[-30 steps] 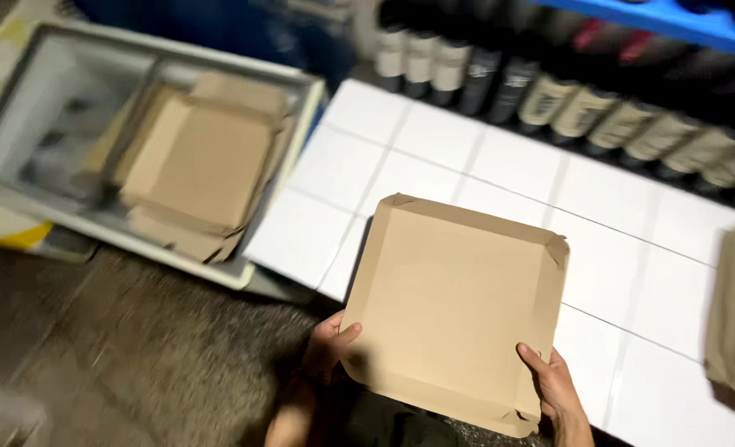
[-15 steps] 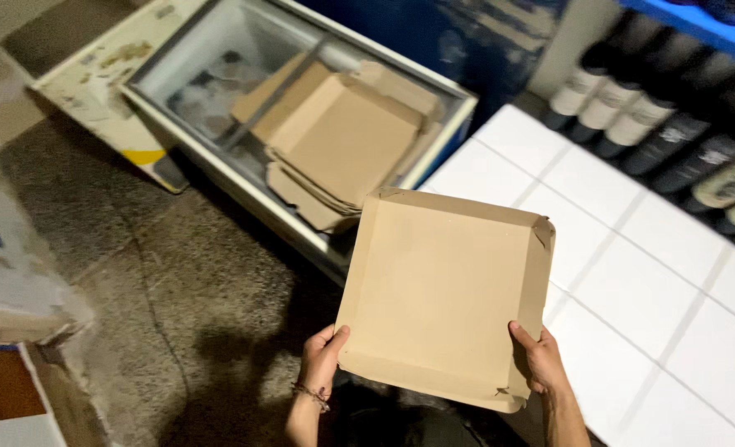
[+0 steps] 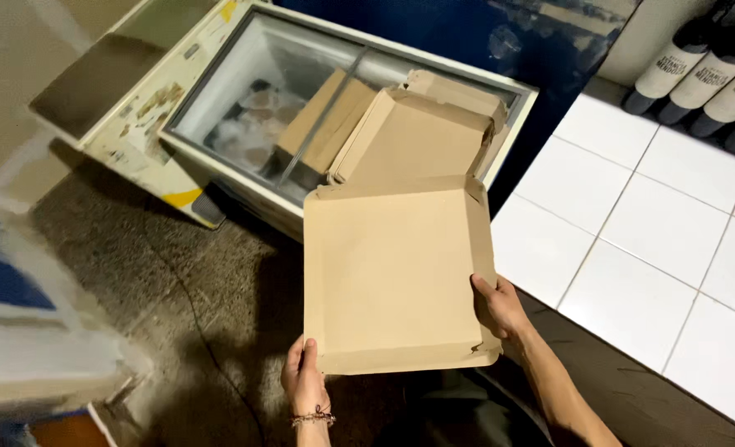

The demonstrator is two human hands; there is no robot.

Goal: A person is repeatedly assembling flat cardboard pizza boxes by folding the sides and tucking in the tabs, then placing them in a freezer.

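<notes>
While both hands grip it, the cardboard box [image 3: 392, 277] hangs just in front of the chest freezer [image 3: 218, 99]. Left hand [image 3: 305, 382] fingers clamped on its bottom corner, right hand [image 3: 497, 308] fingers on its side edge w/ more boxes [image 3: 409, 136] atop the freezer.

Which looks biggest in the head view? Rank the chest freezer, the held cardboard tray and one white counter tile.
1. Chest freezer, though farther away.
2. Held cardboard tray, gripped by the left hand and right hand; nearness enlarges it.
3. White counter tile.

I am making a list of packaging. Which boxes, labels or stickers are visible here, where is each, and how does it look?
Cardboard box: held by left hand and right hand; flat, square, brown.
Stacked boxes: on the chest freezer; same brown.
Bottle labels: top right on dark bottles; pale rectangles.
Freezer stickers: worn, yellow.
</notes>
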